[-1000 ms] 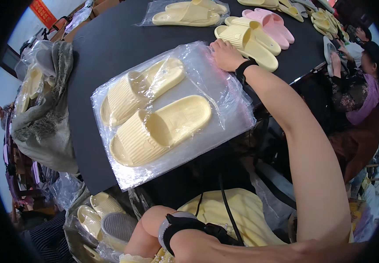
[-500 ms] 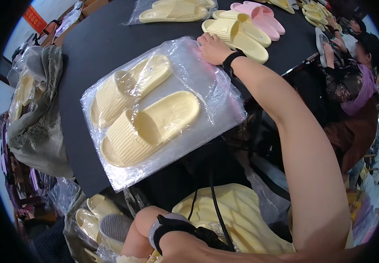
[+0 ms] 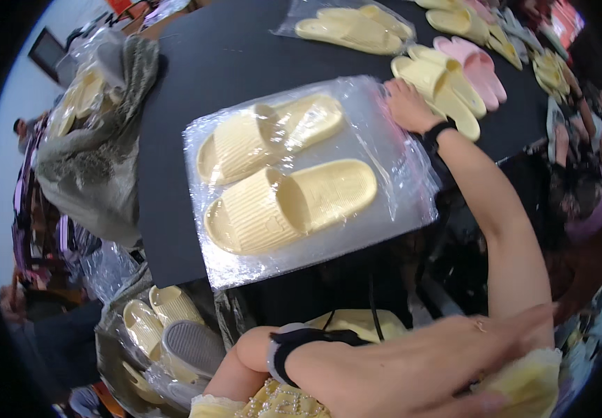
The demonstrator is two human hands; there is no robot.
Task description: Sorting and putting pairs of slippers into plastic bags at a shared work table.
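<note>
The right hand [image 3: 407,104] lies flat with its fingers [image 3: 393,89] together and stretched out, pressing on the far right corner of a clear plastic bag [image 3: 391,177]; they grip nothing, and the press seems meant to pin the slippery film in place on the black bench [image 3: 196,70]. Inside the bag, in the middle of the bench, two pale yellow slippers [image 3: 283,202] lie side by side, soles down and toes toward the right, probably so the pack stays flat. The left hand [image 3: 412,366] crosses the lower edge, fingers [image 3: 517,324] straight and close together, resting over a soft yellow piece [image 3: 524,380] at the person's lap; whether they clamp it I cannot tell, since the palm side is hidden.

Beyond the right hand sit loose yellow and pink slippers [image 3: 465,70], and another bagged pair [image 3: 350,28] lies farther off. A grey cloth heap [image 3: 99,153] slumps at the left edge. More bagged slippers [image 3: 158,327] sit low at the left, half cut off and blurred.
</note>
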